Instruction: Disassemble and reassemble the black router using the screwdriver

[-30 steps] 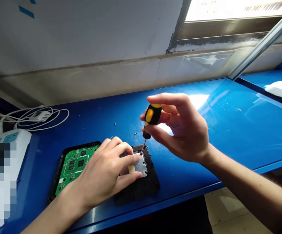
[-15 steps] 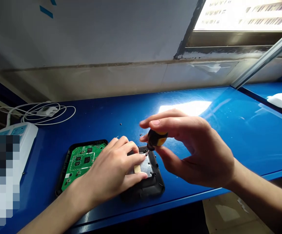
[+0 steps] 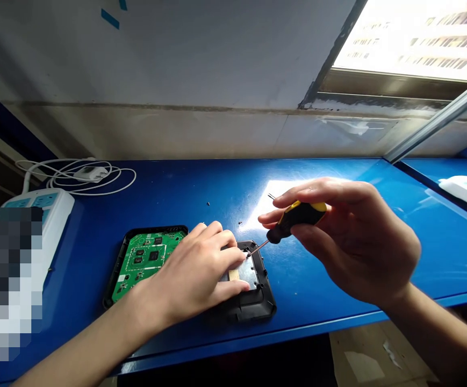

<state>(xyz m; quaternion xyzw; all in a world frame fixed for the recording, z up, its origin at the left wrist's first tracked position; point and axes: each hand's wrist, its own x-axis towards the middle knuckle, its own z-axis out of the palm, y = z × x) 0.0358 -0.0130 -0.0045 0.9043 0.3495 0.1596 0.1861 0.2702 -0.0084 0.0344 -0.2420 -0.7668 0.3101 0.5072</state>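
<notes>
My right hand (image 3: 358,242) is closed round the yellow and black handle of a screwdriver (image 3: 301,217). The screwdriver slants, its tip at the upper part of a silver metal plate (image 3: 252,274). That plate lies in a black plastic cover (image 3: 259,307), with a small tan patch on it. Index finger and thumb of my left hand (image 3: 196,269) press on the plate, and the hand's other fingers curl over the cover's far side, holding it down. To the left lies a black housing with a green circuit board (image 3: 146,258), partly hidden by my left hand.
Two small dark screws (image 3: 208,203) lie on the blue table (image 3: 169,188) behind the cover. A white power strip (image 3: 58,207) and a coiled white cable with a plug (image 3: 92,173) are at the left. A wall stands behind; the table's front edge is close.
The screwdriver has tilted from near upright to a low slant, with my right hand shifted right and its shaft now showing. My left hand keeps its place on the plate. The camera view has shifted slightly.
</notes>
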